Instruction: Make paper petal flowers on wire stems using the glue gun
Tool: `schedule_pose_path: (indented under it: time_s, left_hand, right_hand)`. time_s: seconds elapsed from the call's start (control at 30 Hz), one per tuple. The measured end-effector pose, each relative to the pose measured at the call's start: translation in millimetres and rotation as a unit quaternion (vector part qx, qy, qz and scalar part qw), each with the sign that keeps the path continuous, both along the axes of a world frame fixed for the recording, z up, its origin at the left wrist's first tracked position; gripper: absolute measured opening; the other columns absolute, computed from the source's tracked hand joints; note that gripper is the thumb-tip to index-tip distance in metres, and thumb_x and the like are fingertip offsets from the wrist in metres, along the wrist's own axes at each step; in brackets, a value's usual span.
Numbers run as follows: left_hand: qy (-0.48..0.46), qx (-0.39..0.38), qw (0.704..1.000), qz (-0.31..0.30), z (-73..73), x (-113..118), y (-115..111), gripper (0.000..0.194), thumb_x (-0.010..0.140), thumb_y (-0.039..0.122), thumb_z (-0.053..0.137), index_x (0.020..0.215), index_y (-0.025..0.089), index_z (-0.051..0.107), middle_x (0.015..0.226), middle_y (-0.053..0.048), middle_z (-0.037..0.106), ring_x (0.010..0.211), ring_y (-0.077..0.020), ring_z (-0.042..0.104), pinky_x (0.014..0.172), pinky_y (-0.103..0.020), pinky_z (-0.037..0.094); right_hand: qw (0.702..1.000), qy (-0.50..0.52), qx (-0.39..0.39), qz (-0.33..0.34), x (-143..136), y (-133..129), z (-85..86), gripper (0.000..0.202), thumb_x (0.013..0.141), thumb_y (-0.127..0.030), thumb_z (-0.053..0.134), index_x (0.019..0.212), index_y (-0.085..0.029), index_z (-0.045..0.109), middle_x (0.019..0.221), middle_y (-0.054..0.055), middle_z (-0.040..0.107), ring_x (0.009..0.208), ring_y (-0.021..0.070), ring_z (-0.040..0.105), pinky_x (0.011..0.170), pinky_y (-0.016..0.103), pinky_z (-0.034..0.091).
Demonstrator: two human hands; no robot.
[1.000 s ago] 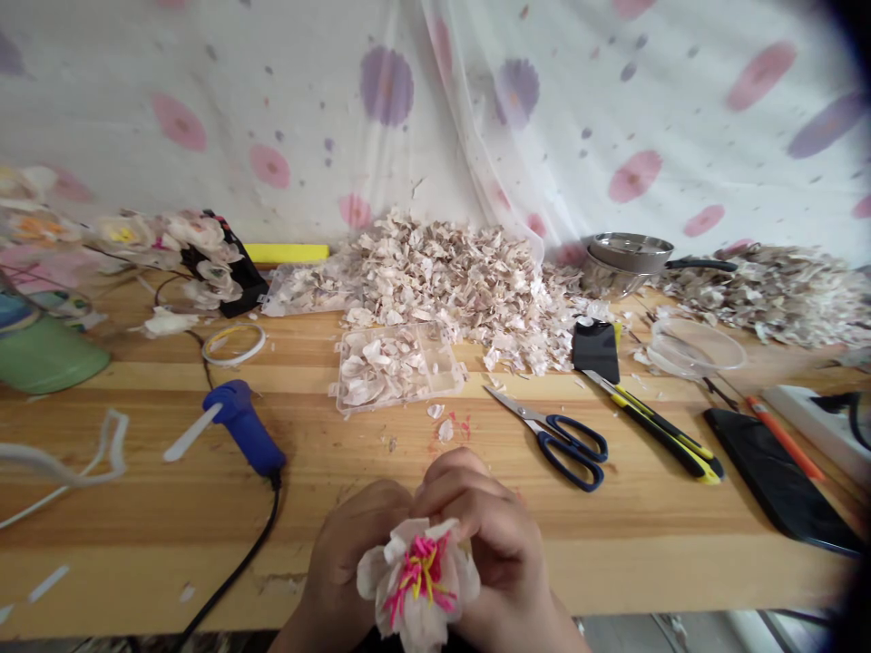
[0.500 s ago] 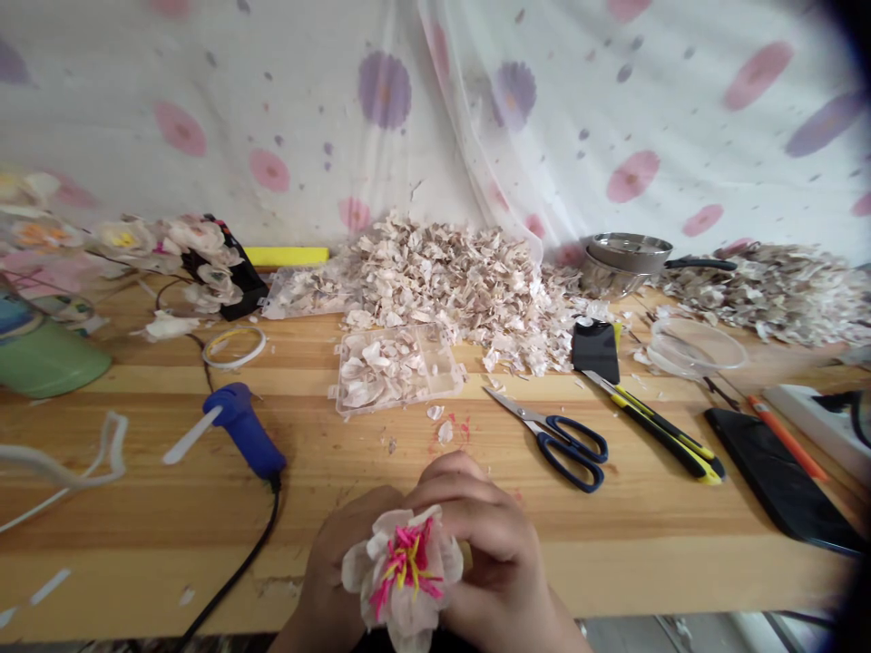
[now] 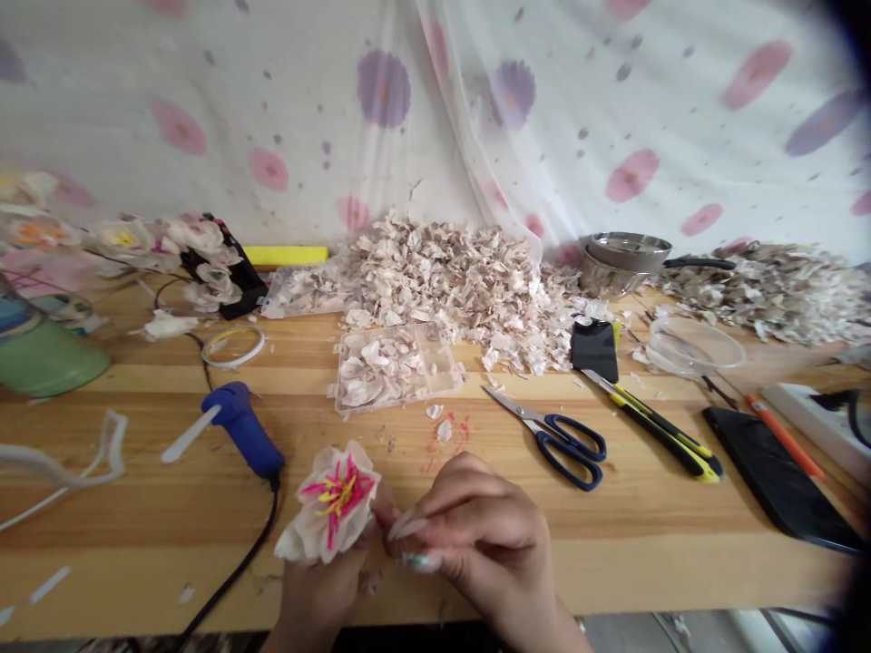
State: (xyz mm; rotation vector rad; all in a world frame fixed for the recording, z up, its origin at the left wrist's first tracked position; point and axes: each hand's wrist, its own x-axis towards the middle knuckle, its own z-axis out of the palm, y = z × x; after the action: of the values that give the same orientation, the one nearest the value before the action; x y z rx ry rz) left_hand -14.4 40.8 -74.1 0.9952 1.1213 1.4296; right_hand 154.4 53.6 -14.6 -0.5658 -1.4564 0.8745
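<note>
While a petal heap fills the upper centre, your right hand, bottom centre, brings thumb and fingertips nearly together, its hold too blurred to tell; your left hand curls around the pink-centred white flower, lower left of centre.

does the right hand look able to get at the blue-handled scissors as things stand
Likely yes: the blue-handled scissors lie just beyond the right hand, with nothing visible between them, though that hand seems occupied beside the pink-centred flower.
</note>
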Motion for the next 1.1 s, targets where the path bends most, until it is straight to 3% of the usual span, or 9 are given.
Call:
schedule_pose_path:
  time_s: [0.13, 0.23, 0.4, 0.5, 0.6, 0.73, 0.83, 0.93, 1.1]
  left_hand:
    - [-0.031, -0.025, 0.999, 0.019, 33.4, 20, 3, 0.031, 0.066, 0.049, 0.082, 0.061, 0.020, 0.074, 0.059, 0.001, 0.071, 0.053, -0.0136, 0.063, 0.051, -0.021, 0.050]
    - [-0.085, -0.041, 0.995, 0.035, 43.7, 26, 1, 0.032, 0.057, 0.048, 0.087, 0.054, 0.019, 0.073, 0.050, 0.002, 0.066, 0.047, -0.0122, 0.059, 0.049, -0.020, 0.048]
    - [-0.071, -0.021, 0.997, -0.016, 27.0, 16, 8, 0.023, 0.064, 0.040, 0.086, 0.065, 0.018, 0.077, 0.056, -0.001, 0.070, 0.052, -0.0146, 0.062, 0.052, -0.022, 0.050]
    - [-0.064, 0.008, 0.997, -0.047, 22.8, 15, 9, 0.023, 0.068, 0.040, 0.082, 0.068, 0.018, 0.078, 0.056, -0.002, 0.070, 0.051, -0.0162, 0.062, 0.049, -0.024, 0.050]
    - [-0.073, -0.016, 0.997, 0.019, 32.3, 23, 7, 0.027, 0.065, 0.045, 0.084, 0.061, 0.019, 0.075, 0.055, 0.001, 0.069, 0.052, -0.0132, 0.062, 0.054, -0.020, 0.050]
    - [-0.087, -0.002, 0.996, 0.016, 44.4, 32, 5, 0.027, 0.063, 0.045, 0.085, 0.061, 0.020, 0.076, 0.049, 0.002, 0.066, 0.047, -0.0100, 0.058, 0.051, -0.017, 0.047]
    - [-0.079, 0.001, 0.997, 0.018, 43.8, 33, 5, 0.027, 0.065, 0.046, 0.084, 0.062, 0.020, 0.076, 0.050, 0.002, 0.066, 0.046, -0.0100, 0.058, 0.049, -0.017, 0.046]
    - [-0.061, -0.001, 0.998, 0.031, 39.6, 32, 5, 0.027, 0.065, 0.045, 0.084, 0.061, 0.020, 0.075, 0.052, 0.002, 0.068, 0.049, -0.0122, 0.060, 0.053, -0.019, 0.048]
    - [-0.021, 0.005, 0.998, 0.052, 32.7, 28, 5, 0.027, 0.064, 0.044, 0.084, 0.060, 0.020, 0.073, 0.055, 0.001, 0.069, 0.055, -0.0154, 0.062, 0.056, -0.022, 0.050]
  right_hand:
    - [0.999, -0.020, 0.008, 0.028, -1, -4, -0.7, 0.013, 0.086, -0.026, 0.069, 0.096, -0.025, 0.077, 0.077, 0.005, 0.076, 0.067, 0.0151, 0.066, 0.065, 0.029, 0.049]
    - [0.999, -0.029, -0.008, 0.044, -1, -6, 0.9, 0.015, 0.089, -0.030, 0.065, 0.096, -0.025, 0.077, 0.071, 0.004, 0.075, 0.064, 0.0153, 0.065, 0.063, 0.029, 0.050]
    - [0.994, -0.033, -0.084, 0.054, 0, -7, -1.3, 0.025, 0.097, -0.027, 0.052, 0.112, -0.029, 0.072, 0.085, 0.004, 0.078, 0.070, 0.0142, 0.069, 0.068, 0.027, 0.054]
    - [0.997, -0.021, -0.060, 0.047, 2, -7, -3.7, 0.029, 0.096, -0.024, 0.054, 0.120, -0.032, 0.068, 0.092, 0.004, 0.078, 0.073, 0.0142, 0.071, 0.068, 0.027, 0.057]
    - [0.999, 0.004, -0.034, 0.014, 4, -8, -3.2, 0.019, 0.088, -0.019, 0.066, 0.102, -0.028, 0.076, 0.087, 0.006, 0.079, 0.071, 0.0162, 0.074, 0.064, 0.025, 0.058]
    - [0.993, 0.091, -0.064, -0.048, 3, -7, -0.6, 0.012, 0.071, -0.013, 0.081, 0.072, -0.023, 0.074, 0.069, 0.001, 0.076, 0.062, 0.0157, 0.074, 0.057, 0.020, 0.059]
    - [0.990, 0.100, -0.074, -0.070, 1, -7, 0.9, 0.015, 0.066, -0.015, 0.085, 0.066, -0.021, 0.072, 0.064, 0.002, 0.075, 0.056, 0.0157, 0.073, 0.053, 0.020, 0.058]
    - [0.990, 0.071, -0.116, -0.030, 2, -8, 1.5, 0.004, 0.076, -0.021, 0.078, 0.074, -0.022, 0.076, 0.071, 0.004, 0.077, 0.063, 0.0171, 0.074, 0.062, 0.024, 0.061]
    - [0.990, 0.004, -0.142, 0.022, 7, -13, -3.5, 0.023, 0.097, -0.026, 0.053, 0.098, -0.024, 0.076, 0.085, 0.005, 0.078, 0.064, 0.0127, 0.070, 0.063, 0.023, 0.057]
